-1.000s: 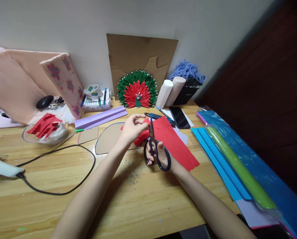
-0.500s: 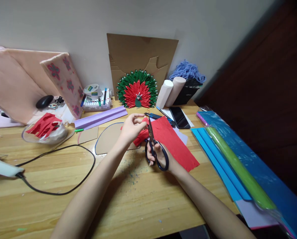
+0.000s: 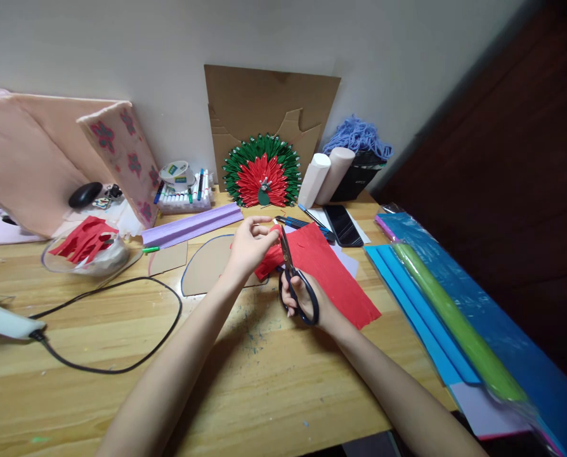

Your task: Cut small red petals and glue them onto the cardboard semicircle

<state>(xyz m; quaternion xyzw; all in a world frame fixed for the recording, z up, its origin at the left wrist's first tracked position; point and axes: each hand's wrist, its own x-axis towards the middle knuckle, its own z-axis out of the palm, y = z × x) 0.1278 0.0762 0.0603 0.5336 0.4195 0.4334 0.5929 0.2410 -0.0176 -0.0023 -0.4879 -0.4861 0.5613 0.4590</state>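
Note:
Between the thumb and fingers of my left hand [image 3: 252, 246] is a small piece of red crepe paper [image 3: 275, 230], mostly hidden by the fingers. My right hand [image 3: 305, 298] is wrapped round the black handles of a pair of scissors [image 3: 287, 257]. Their blades point up and away, right beside the left fingertips and the held paper. A larger red crepe paper sheet [image 3: 331, 273] lies flat under and right of the scissors. Another crumpled red piece [image 3: 267, 262] sits below my left hand, over a cardboard half-round [image 3: 207, 266] outlined in blue.
A red-and-green paper peacock [image 3: 263, 174] leans on a cardboard sheet [image 3: 269, 95] at the back. To the left are a bowl of red strips [image 3: 86, 244] and a glue gun [image 3: 10, 319] with a looping cable. A phone [image 3: 342, 225] and rolled papers [image 3: 459, 317] lie right.
The scissors have shifted slightly left, and their blades have drawn closer together. My left hand stays nearly in place, its fingertips moving a little left.

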